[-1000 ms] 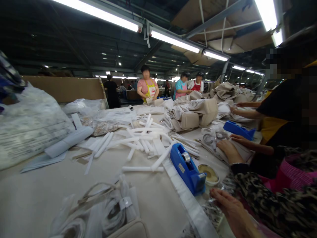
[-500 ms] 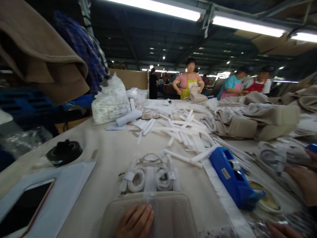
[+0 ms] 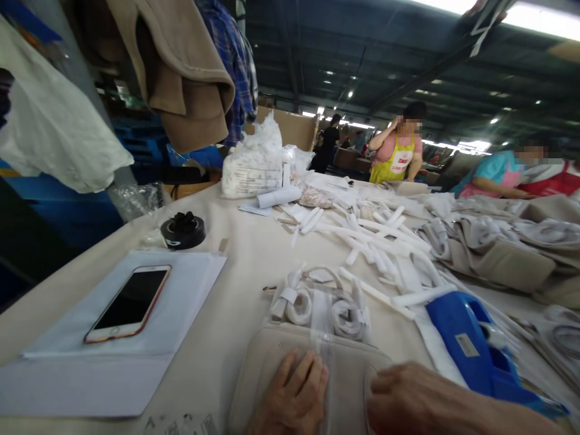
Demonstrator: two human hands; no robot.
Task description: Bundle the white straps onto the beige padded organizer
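Right hand [image 3: 408, 396] newly on beige pad [image 3: 308, 362] — cluttered table [image 3: 240, 254], dim workshop.

We stand at a long beige cloth-covered worktable [image 3: 235, 266] in a dim hall. Above its far end, a dark metal-beamed ceiling [image 3: 362, 54] carries bright fluorescent strip lights [image 3: 539, 15]. Beyond the table stands a brown cardboard partition [image 3: 294, 127].

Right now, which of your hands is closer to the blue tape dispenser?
Right. The right hand rests on the beige pad just beside the blue tape dispenser. The left hand lies flat on the pad, farther left.
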